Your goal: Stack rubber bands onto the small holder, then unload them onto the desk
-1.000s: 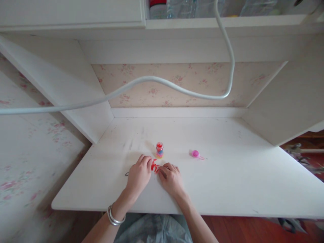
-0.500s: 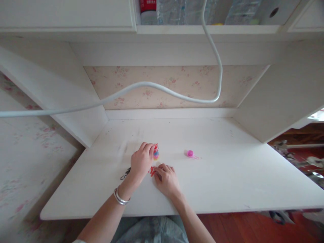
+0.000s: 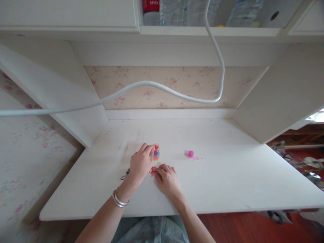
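A small clear jar with layers of red, blue, pink and yellow bits, which look like small elastic bands, stands on the white desk. My left hand, wearing a silver bracelet, is closed at the jar's mouth, with red elastic bands at its fingertips; the exact grip is partly hidden. Below the jar lies a small pile of red elastic bands. The thumb and fingers of my right hand pinch at the pile's right side. Black elastic bands lie partly behind my left wrist.
A pink lid with a loop rests on the desk to the right. A white cable hangs across the view above the desk. Bottles stand in the shelf overhead, and side panels border the desk.
My left fingertips have shifted slightly at the jar's mouth, and a little more of the jar shows. My right hand stays at the red bands. The view has moved slightly.
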The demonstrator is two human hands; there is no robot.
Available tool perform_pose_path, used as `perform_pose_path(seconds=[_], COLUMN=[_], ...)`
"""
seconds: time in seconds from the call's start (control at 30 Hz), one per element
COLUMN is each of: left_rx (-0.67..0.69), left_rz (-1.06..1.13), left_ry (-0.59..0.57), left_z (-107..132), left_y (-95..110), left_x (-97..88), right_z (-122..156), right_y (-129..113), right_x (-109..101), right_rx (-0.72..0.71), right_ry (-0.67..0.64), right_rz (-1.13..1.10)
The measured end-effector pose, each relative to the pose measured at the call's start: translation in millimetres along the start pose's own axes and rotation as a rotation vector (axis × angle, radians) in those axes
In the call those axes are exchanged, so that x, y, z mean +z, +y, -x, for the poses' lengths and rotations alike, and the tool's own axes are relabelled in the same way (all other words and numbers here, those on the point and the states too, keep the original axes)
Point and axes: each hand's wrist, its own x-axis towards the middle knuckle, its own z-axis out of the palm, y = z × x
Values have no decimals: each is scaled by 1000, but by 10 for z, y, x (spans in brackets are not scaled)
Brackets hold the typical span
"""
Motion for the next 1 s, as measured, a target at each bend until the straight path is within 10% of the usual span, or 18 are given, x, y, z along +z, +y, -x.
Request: perform_pose_path(seconds=[0.6,1.0], left_rx=[52,-49], left_rz=[144,-21], left_ry=[81,-166], left_z=[-3,869], left_y=[-80,-304], left_x=[-66,320], right_z=[-6,-4], right_y=[125,148], right_x=[151,66], right_rx=[90,359], right_ry=[167,320], right_rz=[-220,-514])
